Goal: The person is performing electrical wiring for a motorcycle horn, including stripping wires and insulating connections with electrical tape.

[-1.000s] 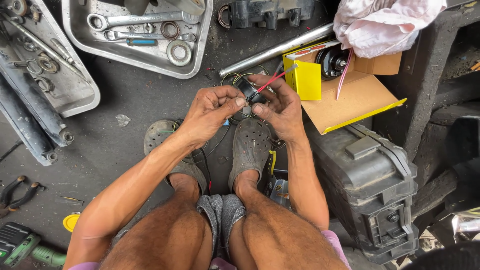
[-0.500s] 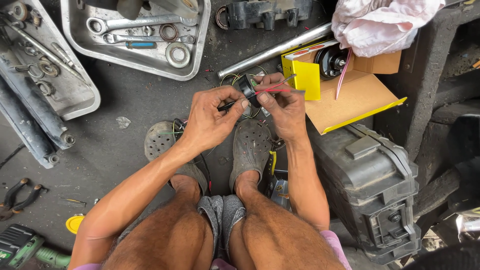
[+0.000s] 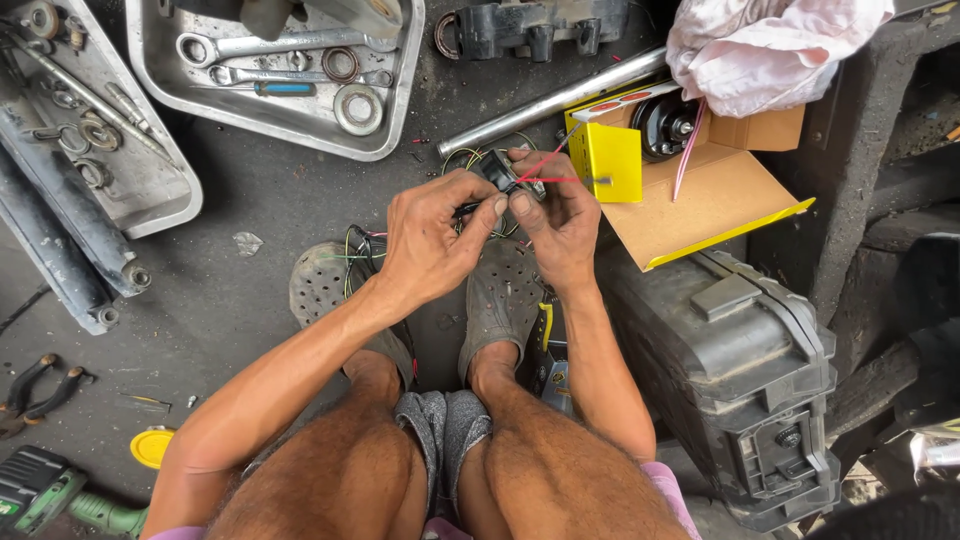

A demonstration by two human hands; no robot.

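Head view: dark, grimy workshop floor [image 3: 270, 210] with metal trays [image 3: 150, 60]. Left hand [image 3: 435, 235] and right hand [image 3: 555, 215] meet, both pinched on a small black connector [image 3: 497, 170] with red wires [image 3: 545, 165].

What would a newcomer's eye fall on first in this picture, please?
First, the two hands meeting at the centre: the left hand and right hand pinch a small black part trailing red wires. Next, the bright yellow box lying open just right of them, with a black case below it. Upper left, a metal tray holds wrenches and rings.
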